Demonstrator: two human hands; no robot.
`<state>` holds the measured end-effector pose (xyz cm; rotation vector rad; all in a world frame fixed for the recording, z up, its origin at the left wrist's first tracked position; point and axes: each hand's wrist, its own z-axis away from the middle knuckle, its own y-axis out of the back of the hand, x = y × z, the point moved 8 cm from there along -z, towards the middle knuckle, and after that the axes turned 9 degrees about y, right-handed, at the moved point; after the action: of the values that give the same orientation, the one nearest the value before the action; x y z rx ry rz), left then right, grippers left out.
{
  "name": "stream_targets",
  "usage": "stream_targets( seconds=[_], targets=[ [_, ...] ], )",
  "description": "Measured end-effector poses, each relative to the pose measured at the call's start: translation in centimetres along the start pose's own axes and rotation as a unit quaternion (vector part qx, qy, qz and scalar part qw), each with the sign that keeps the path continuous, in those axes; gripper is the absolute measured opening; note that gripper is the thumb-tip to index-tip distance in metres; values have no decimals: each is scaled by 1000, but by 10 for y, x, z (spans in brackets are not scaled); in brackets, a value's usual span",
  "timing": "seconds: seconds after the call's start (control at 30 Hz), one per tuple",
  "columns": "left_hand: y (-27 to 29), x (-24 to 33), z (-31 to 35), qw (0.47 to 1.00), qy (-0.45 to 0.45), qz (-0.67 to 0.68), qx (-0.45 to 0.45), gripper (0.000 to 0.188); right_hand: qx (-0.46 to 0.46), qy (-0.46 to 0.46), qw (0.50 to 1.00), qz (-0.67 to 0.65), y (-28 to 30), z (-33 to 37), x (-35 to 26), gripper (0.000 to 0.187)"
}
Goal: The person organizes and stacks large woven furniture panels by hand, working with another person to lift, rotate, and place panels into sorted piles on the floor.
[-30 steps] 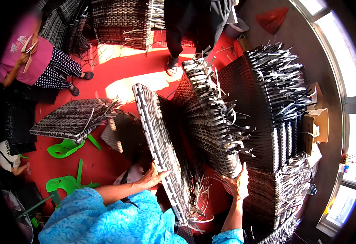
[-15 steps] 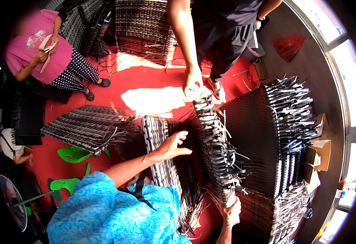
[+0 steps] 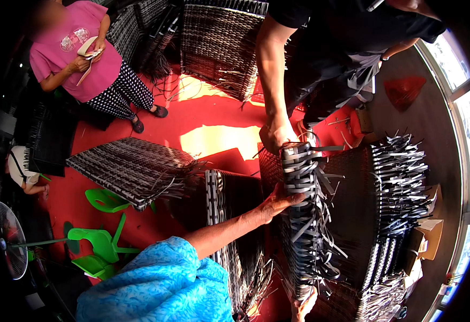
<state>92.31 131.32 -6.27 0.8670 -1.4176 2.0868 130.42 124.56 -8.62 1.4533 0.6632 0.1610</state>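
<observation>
A dark woven panel (image 3: 300,214), its edge bristling with loose black and grey strips, stands upright in front of me. My left hand (image 3: 282,203) grips it near the middle, fingers bent over the edge. At the near end, my right hand (image 3: 302,307) is closed around the panel's corner, partly cut by the lower border. A co-worker's hand (image 3: 279,134) touches the far end of the same panel. Just left of it stands another woven panel (image 3: 213,198) with a black and white edge, passing beneath my left forearm.
Stacked woven panels (image 3: 399,188) with frayed strips stand at right, beside cardboard boxes (image 3: 431,236). A woven panel (image 3: 130,166) lies left, near green chairs (image 3: 98,241) and a fan (image 3: 9,241). A person in pink (image 3: 79,48) stands at far left holding a pale strip.
My left hand, open in the air before, has moved right and taken hold of the panel's edge. The co-worker's hand has come down to the far end. The whole view has shifted.
</observation>
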Motion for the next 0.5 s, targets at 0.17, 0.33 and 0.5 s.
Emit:
stream_targets(
  seconds=[0.17,0.33,0.5],
  targets=[
    [-22,71,43,998,-29,-34,-53,89,60,85,994,-34,12,-13,-23,60],
    [-35,110,92,974,-59,-215,-43,98,121,118,981,-97,3,-31,-27,53],
    [-47,147,135,914,-160,-372,11,87,102,94,981,-137,-18,-54,-26,66]
  ],
)
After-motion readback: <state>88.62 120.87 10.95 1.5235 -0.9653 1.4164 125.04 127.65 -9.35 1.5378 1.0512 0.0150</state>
